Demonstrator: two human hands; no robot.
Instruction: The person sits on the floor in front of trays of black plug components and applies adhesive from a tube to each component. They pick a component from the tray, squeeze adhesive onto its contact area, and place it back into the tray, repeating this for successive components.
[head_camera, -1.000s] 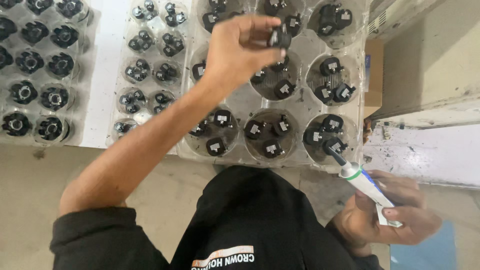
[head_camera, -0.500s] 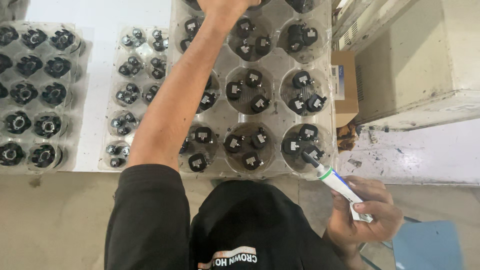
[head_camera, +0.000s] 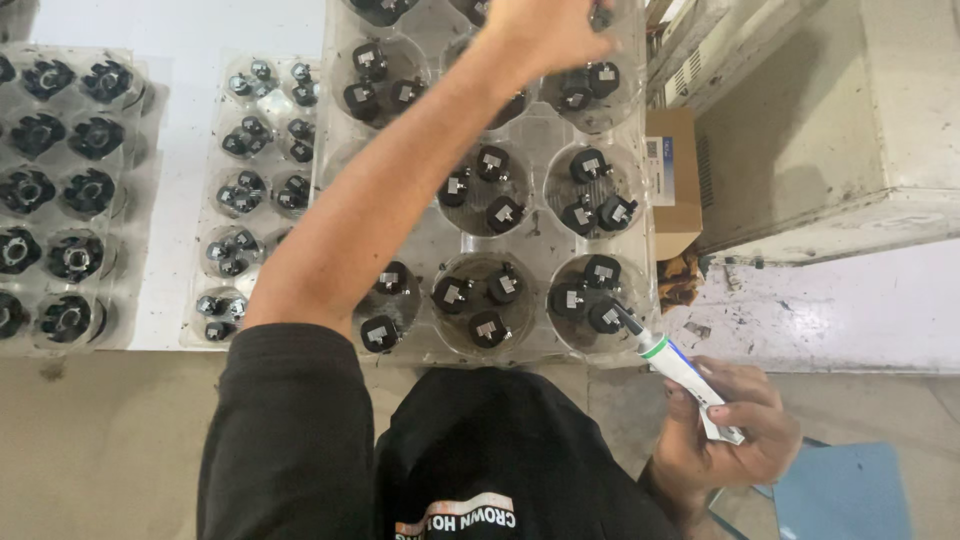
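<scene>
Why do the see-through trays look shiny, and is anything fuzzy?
In the head view, overhead light glints off the clear plastic tray; the left hand, cut by the top edge, looks slightly blurred; the right hand holding the white tube stays sharp.

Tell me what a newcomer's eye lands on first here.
The bare left arm, stretched across a clear plastic tray of round wells holding small black parts, its left hand at the far row. Low on the right, the right hand grips a white tube whose dark tip points into the nearest corner well.
</scene>
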